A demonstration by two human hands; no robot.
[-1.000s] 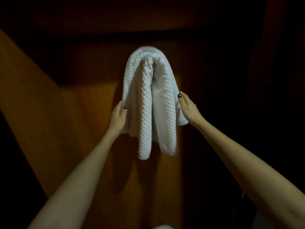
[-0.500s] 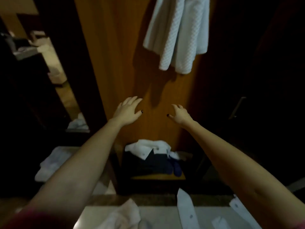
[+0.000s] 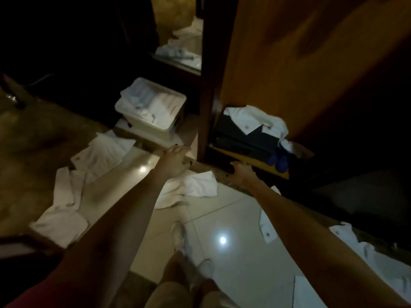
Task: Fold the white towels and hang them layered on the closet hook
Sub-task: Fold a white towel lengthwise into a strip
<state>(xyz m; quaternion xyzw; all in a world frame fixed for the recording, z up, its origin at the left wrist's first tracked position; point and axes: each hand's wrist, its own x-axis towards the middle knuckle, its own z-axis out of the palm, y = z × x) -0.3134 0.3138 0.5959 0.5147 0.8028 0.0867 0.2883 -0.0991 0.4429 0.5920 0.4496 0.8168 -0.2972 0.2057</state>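
Now both my hands are empty with fingers spread, and the crumpled white towel (image 3: 195, 185) lies on the floor tiles just below and between them, my left hand (image 3: 175, 161) nearer it than my right hand (image 3: 241, 174).

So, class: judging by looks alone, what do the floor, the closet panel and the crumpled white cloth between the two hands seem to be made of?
Floor: probably glazed tile, glossy; it mirrors a light spot and shows joint lines.
Closet panel: wood or wood veneer, orange-brown with a grain-like pattern and a soft sheen.
Crumpled white cloth: soft fabric, matt, likely towelling; it lies in loose folds, but blur hides the weave.
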